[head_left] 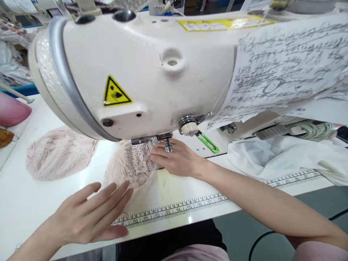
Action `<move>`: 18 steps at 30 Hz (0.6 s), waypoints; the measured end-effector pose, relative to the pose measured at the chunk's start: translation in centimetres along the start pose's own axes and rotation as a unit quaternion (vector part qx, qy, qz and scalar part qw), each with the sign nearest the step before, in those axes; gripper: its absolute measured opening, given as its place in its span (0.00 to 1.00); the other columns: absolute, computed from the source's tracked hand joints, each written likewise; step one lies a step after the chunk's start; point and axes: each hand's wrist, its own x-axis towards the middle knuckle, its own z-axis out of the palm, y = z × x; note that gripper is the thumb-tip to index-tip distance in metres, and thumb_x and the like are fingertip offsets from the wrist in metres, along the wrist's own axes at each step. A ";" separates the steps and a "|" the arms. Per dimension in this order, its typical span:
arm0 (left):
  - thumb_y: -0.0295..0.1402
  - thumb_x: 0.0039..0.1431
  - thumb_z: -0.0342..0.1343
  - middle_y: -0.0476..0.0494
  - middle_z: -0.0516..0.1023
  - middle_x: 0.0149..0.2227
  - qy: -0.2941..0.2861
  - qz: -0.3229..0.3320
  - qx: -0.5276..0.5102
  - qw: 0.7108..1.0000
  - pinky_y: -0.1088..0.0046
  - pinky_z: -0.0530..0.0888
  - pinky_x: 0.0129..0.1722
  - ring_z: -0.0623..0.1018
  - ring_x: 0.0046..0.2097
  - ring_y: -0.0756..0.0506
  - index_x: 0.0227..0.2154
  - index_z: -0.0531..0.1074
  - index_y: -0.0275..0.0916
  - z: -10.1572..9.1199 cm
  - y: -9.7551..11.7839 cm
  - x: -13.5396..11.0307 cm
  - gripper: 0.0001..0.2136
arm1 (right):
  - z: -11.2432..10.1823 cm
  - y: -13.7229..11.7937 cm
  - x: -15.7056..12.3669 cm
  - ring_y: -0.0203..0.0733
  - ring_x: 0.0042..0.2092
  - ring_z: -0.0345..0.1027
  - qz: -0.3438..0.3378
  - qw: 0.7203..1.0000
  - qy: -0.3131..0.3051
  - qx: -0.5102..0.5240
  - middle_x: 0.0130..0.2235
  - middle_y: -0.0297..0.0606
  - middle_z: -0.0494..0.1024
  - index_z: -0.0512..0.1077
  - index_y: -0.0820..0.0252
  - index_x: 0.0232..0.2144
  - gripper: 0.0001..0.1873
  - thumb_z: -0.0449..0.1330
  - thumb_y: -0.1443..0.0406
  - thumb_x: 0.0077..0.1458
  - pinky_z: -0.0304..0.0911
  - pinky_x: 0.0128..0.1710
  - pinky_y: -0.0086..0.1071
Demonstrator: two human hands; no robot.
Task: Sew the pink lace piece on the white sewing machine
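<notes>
A pale pink lace piece [130, 163] lies on the white table below the head of a sewing machine [146, 72]. My right hand [174, 157] is at its right edge, under the machine head, with curled fingers pinching the lace. The machine partly covers these fingertips, and the needle cannot be made out. My left hand [89, 214] hovers at the lace's near left side, fingers stretched out and apart, holding nothing. A second pale pink lace piece [61, 154] lies flat farther left, partly behind the machine head.
A ruler strip [174, 210] runs along the table's front edge. Green thread snips [208, 141] lie right of my right hand. White cloth [274, 157] and a coiled cord [312, 129] are farther right. Paper with handwriting [285, 61] hangs on the machine. A pink object [12, 110] stands at left.
</notes>
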 end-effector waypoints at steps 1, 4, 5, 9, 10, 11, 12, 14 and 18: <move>0.39 0.64 0.54 0.45 0.79 0.49 -0.006 -0.017 0.007 1.000 0.62 0.70 0.51 0.79 0.46 0.42 0.60 0.63 0.45 0.0 0.5 -1.2 0.23 | -0.1 0.0 0.0 0.35 0.38 0.70 -0.004 1.000 -0.001 -0.001 0.39 0.30 0.80 0.74 0.59 0.34 0.15 0.50 0.77 0.58 0.61 0.50 0.34; 0.23 0.62 0.53 0.47 0.79 0.49 -0.030 -0.052 -0.005 0.998 0.67 0.71 0.51 0.78 0.50 0.44 0.64 0.56 0.46 0.2 1.6 -3.2 0.29 | -0.4 0.1 -0.1 0.36 0.40 0.70 -0.006 0.999 -0.035 0.007 0.41 0.30 0.80 0.73 0.59 0.37 0.15 0.50 0.76 0.57 0.60 0.50 0.35; 0.21 0.62 0.51 0.46 0.79 0.50 -0.035 -0.062 -0.020 0.997 0.69 0.73 0.50 0.78 0.51 0.44 0.64 0.56 0.45 0.2 1.8 -3.3 0.29 | -0.5 0.2 -0.1 0.38 0.41 0.70 -0.006 0.999 -0.047 0.012 0.42 0.31 0.80 0.73 0.60 0.39 0.14 0.50 0.75 0.56 0.59 0.50 0.36; 0.31 0.66 0.48 0.45 0.77 0.51 -0.033 -0.180 -0.109 0.977 0.74 0.77 0.41 0.79 0.46 0.46 0.58 0.65 0.43 -1.3 1.6 -1.0 0.18 | -0.7 0.2 -0.2 0.43 0.42 0.69 -0.003 0.997 -0.058 0.044 0.44 0.33 0.79 0.71 0.61 0.45 0.16 0.54 0.69 0.53 0.60 0.47 0.38; 0.33 0.67 0.46 0.46 0.78 0.48 -0.018 -0.231 -0.126 0.965 0.74 0.77 0.38 0.80 0.43 0.46 0.54 0.67 0.43 -1.8 1.3 -0.2 0.15 | -0.6 0.2 -0.2 0.43 0.42 0.69 -0.002 0.997 -0.052 0.051 0.44 0.32 0.79 0.71 0.61 0.45 0.16 0.54 0.68 0.54 0.60 0.47 0.38; 0.34 0.68 0.44 0.47 0.80 0.44 -0.015 -0.253 -0.144 0.957 0.74 0.77 0.34 0.80 0.38 0.47 0.51 0.69 0.43 -2.3 0.9 0.6 0.14 | -0.5 0.2 -0.3 0.42 0.42 0.69 -0.001 0.997 -0.043 0.056 0.44 0.32 0.80 0.72 0.60 0.44 0.14 0.54 0.68 0.55 0.60 0.46 0.38; 0.35 0.68 0.44 0.49 0.80 0.39 -0.013 -0.257 -0.154 0.954 0.75 0.75 0.29 0.79 0.32 0.49 0.47 0.70 0.44 -2.7 0.5 1.5 0.12 | -0.4 0.2 -0.3 0.41 0.41 0.69 -0.002 0.998 -0.033 0.061 0.43 0.31 0.80 0.73 0.59 0.42 0.12 0.53 0.68 0.56 0.60 0.46 0.37; 0.39 0.67 0.46 0.51 0.79 0.32 -0.035 -0.227 -0.164 0.959 0.75 0.69 0.22 0.75 0.25 0.50 0.42 0.70 0.44 -2.9 -0.6 2.9 0.10 | -0.3 0.3 -0.3 0.38 0.38 0.69 -0.003 0.997 -0.014 0.072 0.41 0.29 0.80 0.74 0.57 0.37 0.10 0.52 0.67 0.59 0.60 0.45 0.35; 0.38 0.63 0.50 0.45 0.79 0.35 -0.097 -0.115 -0.105 0.983 0.70 0.70 0.26 0.77 0.30 0.45 0.48 0.69 0.41 -0.7 -2.4 5.0 0.14 | -0.5 0.4 0.1 0.34 0.34 0.68 0.002 0.994 -0.023 0.102 0.38 0.27 0.80 0.74 0.56 0.31 0.11 0.52 0.67 0.62 0.61 0.38 0.33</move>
